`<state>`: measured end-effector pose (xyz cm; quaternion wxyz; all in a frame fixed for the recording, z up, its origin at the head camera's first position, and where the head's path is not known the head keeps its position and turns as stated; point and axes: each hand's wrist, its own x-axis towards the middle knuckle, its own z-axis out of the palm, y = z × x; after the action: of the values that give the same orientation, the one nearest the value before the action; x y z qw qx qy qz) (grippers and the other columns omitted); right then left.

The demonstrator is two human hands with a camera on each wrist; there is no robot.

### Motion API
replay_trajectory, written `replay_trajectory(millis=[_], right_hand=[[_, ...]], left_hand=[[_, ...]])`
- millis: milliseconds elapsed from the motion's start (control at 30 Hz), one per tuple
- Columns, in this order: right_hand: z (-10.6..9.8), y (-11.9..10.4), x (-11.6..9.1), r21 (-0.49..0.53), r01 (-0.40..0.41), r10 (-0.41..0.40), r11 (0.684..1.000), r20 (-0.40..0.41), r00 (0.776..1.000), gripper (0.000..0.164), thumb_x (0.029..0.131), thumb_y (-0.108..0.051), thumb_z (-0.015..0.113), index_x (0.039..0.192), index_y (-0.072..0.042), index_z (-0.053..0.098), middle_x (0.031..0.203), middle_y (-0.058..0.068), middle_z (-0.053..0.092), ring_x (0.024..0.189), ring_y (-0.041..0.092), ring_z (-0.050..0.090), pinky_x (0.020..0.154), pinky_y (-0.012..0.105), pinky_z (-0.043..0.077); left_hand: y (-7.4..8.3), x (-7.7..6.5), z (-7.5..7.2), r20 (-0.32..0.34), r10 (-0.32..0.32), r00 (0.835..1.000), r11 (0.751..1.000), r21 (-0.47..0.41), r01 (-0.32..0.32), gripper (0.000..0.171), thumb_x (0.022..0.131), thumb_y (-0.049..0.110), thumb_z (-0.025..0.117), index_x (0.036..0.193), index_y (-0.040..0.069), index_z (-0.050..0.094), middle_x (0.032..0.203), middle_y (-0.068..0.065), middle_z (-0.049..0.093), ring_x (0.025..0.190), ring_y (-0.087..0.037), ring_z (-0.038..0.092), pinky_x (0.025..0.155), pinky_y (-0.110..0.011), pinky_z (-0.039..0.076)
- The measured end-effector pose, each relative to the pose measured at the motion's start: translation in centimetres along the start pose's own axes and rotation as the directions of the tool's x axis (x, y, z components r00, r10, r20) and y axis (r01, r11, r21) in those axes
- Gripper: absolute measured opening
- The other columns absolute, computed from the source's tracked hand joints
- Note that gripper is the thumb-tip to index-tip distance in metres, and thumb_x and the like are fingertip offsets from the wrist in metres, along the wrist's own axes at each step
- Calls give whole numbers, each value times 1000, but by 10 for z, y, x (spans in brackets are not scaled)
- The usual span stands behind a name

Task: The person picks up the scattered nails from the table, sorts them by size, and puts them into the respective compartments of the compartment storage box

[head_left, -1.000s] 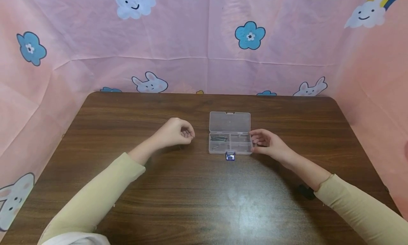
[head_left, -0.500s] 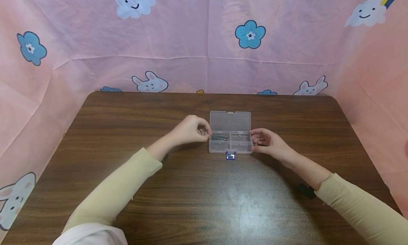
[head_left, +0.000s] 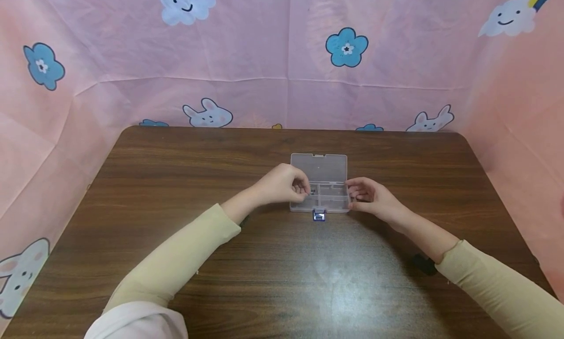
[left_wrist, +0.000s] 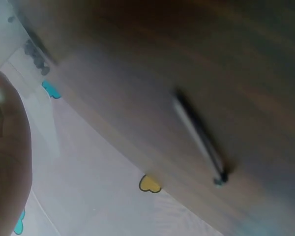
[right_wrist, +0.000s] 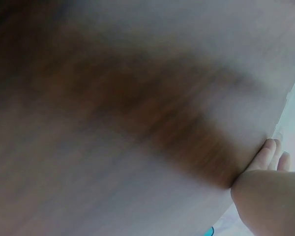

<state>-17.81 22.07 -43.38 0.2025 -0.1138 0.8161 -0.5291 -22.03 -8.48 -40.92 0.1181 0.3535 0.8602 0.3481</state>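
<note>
A clear plastic storage box with divided compartments stands in the head view, its lid laid back. My left hand reaches over the left compartments with fingers and thumb curled; I cannot tell whether they hold anything. It hides most of the screws there. At the box's right end, my right hand grips it between thumb and fingers. Beneath the left wrist camera, a blurred slim dark rod with a knobbed end, screw-like in shape, shows against the wood.
The box's blue latch hangs out at the front. A brown wooden table carries everything, and a patterned pink cloth rises behind its far edge and along both sides.
My left hand has come rightward from the table beside the box to over its left compartments, covering the screws. My right hand and the box stay in place.
</note>
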Motion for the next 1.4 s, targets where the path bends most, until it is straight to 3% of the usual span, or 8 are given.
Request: replay_trajectory(millis=[367,567,967,1167,1400], right_hand=[[1,-3,-1,10,5,-5,1000,-3,1000,56,98,-6,73,149,1,51,136,22,58,119,26,56,94,12,49],[2,-3,0,9,-7,7,1000,3,1000,58,98,-6,73,151,0,50,140,25,57,124,30,55,96,13,47],[2,-4,0,12,3,-3,1000,1,1000,56,98,-5,73,150,1,50,138,25,58,122,31,56,95,13,48],[2,-4,1,12,11,-11,1000,4,1000,56,98,-5,72,150,1,50,138,25,57,123,31,56,96,13,48],[0,0,1,-6,-4,4,1000,-3,1000,57,98,-6,73,150,0,51,138,23,58,119,25,56,95,13,48]], left_hand=[[9,1,1,90,59,994,987,146,-72,13,89,0,70,88,10,79,81,3,73,70,-3,55,66,-16,47],[10,0,2,98,76,992,973,212,-95,14,90,2,72,87,13,79,81,5,73,70,-2,53,66,-16,45],[-1,-8,-9,47,77,996,996,51,-79,10,94,2,75,96,8,82,95,-3,80,81,-8,67,76,-21,56],[-14,-18,-20,1,62,998,997,49,-62,8,93,3,77,94,9,82,94,-2,81,82,-9,69,77,-24,58],[-23,-35,-31,-28,-11,1000,998,63,12,8,90,3,79,95,9,82,95,-3,80,81,-10,66,77,-27,59]])
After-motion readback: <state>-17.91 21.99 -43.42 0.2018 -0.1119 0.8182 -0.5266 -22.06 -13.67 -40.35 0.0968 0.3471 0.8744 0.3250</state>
